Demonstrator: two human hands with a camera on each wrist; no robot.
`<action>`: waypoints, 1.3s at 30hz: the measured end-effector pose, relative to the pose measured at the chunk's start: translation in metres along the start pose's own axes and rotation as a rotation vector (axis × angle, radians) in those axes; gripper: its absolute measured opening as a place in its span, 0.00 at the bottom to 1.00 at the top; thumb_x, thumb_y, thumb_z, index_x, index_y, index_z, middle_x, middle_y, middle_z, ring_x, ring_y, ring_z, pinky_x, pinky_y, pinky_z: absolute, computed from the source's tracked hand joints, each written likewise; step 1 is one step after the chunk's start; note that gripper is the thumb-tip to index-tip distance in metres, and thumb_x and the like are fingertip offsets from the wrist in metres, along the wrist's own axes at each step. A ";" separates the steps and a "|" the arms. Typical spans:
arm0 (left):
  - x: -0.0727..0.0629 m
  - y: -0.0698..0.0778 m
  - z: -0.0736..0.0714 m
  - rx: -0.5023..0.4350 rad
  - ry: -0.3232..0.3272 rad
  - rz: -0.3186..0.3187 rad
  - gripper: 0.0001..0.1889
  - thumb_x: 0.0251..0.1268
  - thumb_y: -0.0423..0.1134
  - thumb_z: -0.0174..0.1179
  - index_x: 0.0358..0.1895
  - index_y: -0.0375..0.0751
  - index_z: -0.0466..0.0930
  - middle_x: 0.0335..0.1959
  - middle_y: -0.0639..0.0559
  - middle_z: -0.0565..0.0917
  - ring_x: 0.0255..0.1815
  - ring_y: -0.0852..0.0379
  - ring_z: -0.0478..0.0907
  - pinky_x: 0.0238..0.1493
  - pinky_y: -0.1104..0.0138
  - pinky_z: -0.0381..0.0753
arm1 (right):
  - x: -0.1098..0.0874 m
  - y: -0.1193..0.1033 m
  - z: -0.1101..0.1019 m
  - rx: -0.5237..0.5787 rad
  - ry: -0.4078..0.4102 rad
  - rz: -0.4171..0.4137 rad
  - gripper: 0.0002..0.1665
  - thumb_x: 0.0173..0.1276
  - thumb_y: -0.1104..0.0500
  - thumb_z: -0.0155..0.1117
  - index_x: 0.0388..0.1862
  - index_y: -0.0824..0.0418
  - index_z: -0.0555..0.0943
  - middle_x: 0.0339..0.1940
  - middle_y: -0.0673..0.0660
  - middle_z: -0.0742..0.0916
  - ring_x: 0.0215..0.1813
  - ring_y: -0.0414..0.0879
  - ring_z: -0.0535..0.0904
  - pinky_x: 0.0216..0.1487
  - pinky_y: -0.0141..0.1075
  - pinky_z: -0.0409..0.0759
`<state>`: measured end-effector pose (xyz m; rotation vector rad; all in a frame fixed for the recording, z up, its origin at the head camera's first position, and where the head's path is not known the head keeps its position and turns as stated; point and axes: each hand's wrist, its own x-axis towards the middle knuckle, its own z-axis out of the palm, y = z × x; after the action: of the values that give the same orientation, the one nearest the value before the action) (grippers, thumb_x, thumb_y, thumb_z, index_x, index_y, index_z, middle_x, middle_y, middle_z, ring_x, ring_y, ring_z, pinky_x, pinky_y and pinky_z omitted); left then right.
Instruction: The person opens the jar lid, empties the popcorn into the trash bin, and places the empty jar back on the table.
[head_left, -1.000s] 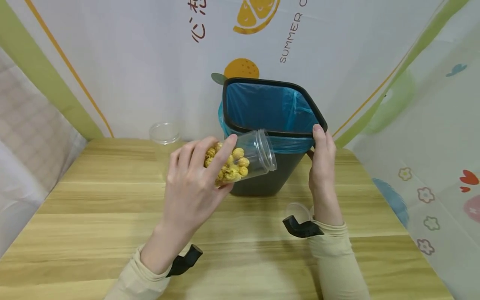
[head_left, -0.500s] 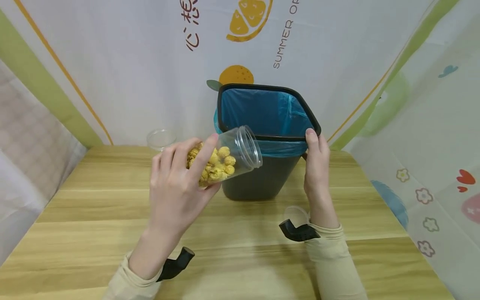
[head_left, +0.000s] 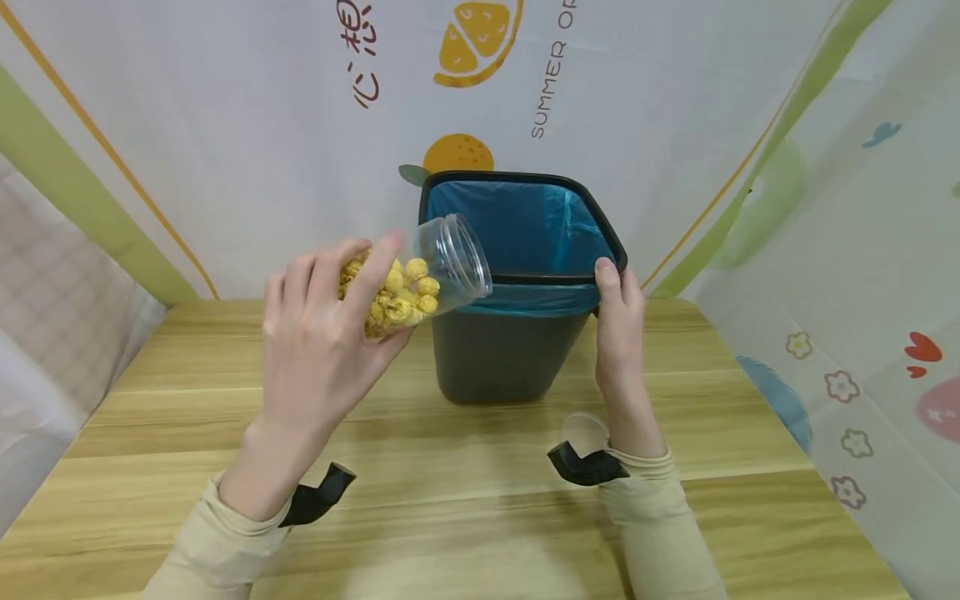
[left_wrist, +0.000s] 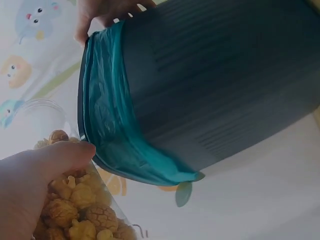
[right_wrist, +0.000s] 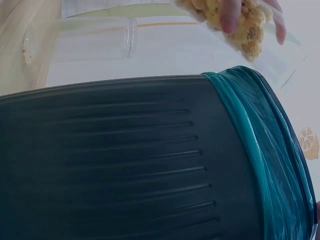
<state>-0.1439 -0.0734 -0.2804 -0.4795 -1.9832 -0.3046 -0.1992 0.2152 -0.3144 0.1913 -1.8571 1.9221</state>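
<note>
My left hand (head_left: 311, 333) grips a clear plastic jar (head_left: 453, 267), tilted with its uncapped mouth toward the right. Yellow popcorn (head_left: 401, 304) fills its lower part; the left wrist view shows the round pieces (left_wrist: 82, 215) close up behind my thumb. In the head view the mouth overlaps the left front rim of a dark grey trash bin (head_left: 498, 358). A blue bag (head_left: 517, 221) lines the bin and folds over its rim. My right hand (head_left: 622, 333) holds the bin's right front corner, thumb over the rim, the other fingers mostly hidden.
A second clear jar (right_wrist: 80, 40) stands left of the bin, with small crumbs at its base, hidden behind my left hand in the head view. A clear round lid (head_left: 585, 429) lies near my right wrist. Printed cloth (head_left: 300, 125) hangs behind the wooden table (head_left: 450, 517).
My left hand has carried the jar leftward and then up, its mouth now at the bin's rim height. The second jar has gone from sight behind that hand. My right hand keeps its hold.
</note>
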 end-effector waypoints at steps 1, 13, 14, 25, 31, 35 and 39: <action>0.004 -0.001 -0.001 0.003 -0.001 0.012 0.41 0.49 0.41 0.77 0.72 0.55 0.71 0.55 0.40 0.83 0.51 0.36 0.76 0.43 0.45 0.74 | 0.000 0.000 0.000 -0.002 0.000 -0.002 0.30 0.82 0.44 0.49 0.77 0.53 0.69 0.74 0.53 0.76 0.72 0.45 0.69 0.80 0.50 0.64; 0.054 -0.012 0.002 0.071 -0.005 0.170 0.45 0.50 0.45 0.78 0.74 0.55 0.68 0.54 0.41 0.83 0.51 0.38 0.76 0.45 0.45 0.76 | 0.001 -0.001 0.000 -0.012 0.008 -0.003 0.30 0.81 0.44 0.50 0.77 0.53 0.69 0.73 0.53 0.77 0.71 0.45 0.70 0.79 0.53 0.66; 0.057 -0.013 0.003 0.074 -0.010 0.176 0.44 0.51 0.45 0.78 0.74 0.55 0.68 0.54 0.41 0.83 0.51 0.38 0.76 0.45 0.45 0.76 | 0.001 -0.002 0.000 -0.013 0.010 0.000 0.30 0.81 0.44 0.50 0.77 0.53 0.69 0.73 0.53 0.76 0.71 0.45 0.70 0.79 0.53 0.65; 0.087 -0.014 0.014 0.126 -0.130 0.249 0.40 0.58 0.47 0.74 0.74 0.51 0.66 0.54 0.40 0.81 0.53 0.36 0.76 0.50 0.44 0.79 | 0.001 0.000 0.000 0.007 0.009 0.001 0.30 0.81 0.45 0.50 0.76 0.56 0.69 0.72 0.54 0.77 0.70 0.45 0.70 0.80 0.48 0.65; 0.099 -0.015 0.023 0.146 -0.156 0.301 0.38 0.57 0.44 0.74 0.70 0.51 0.66 0.53 0.39 0.81 0.53 0.36 0.76 0.49 0.45 0.79 | 0.000 0.001 0.000 0.017 -0.007 -0.008 0.33 0.81 0.43 0.51 0.78 0.54 0.67 0.75 0.52 0.76 0.73 0.45 0.69 0.81 0.49 0.63; 0.105 -0.017 0.027 0.171 -0.184 0.345 0.37 0.57 0.42 0.72 0.70 0.50 0.65 0.54 0.39 0.80 0.54 0.35 0.75 0.51 0.44 0.79 | 0.001 0.002 0.000 0.017 -0.002 -0.016 0.33 0.81 0.43 0.51 0.78 0.55 0.68 0.74 0.52 0.77 0.72 0.45 0.70 0.81 0.50 0.63; 0.109 -0.017 0.031 0.193 -0.208 0.373 0.40 0.56 0.42 0.74 0.73 0.50 0.65 0.56 0.38 0.80 0.55 0.36 0.75 0.53 0.44 0.78 | 0.001 0.002 0.000 0.013 0.006 -0.014 0.32 0.81 0.44 0.51 0.77 0.55 0.69 0.73 0.53 0.77 0.71 0.45 0.70 0.80 0.50 0.64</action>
<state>-0.2199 -0.0541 -0.1961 -0.7652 -2.0470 0.1745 -0.2007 0.2158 -0.3156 0.2018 -1.8348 1.9240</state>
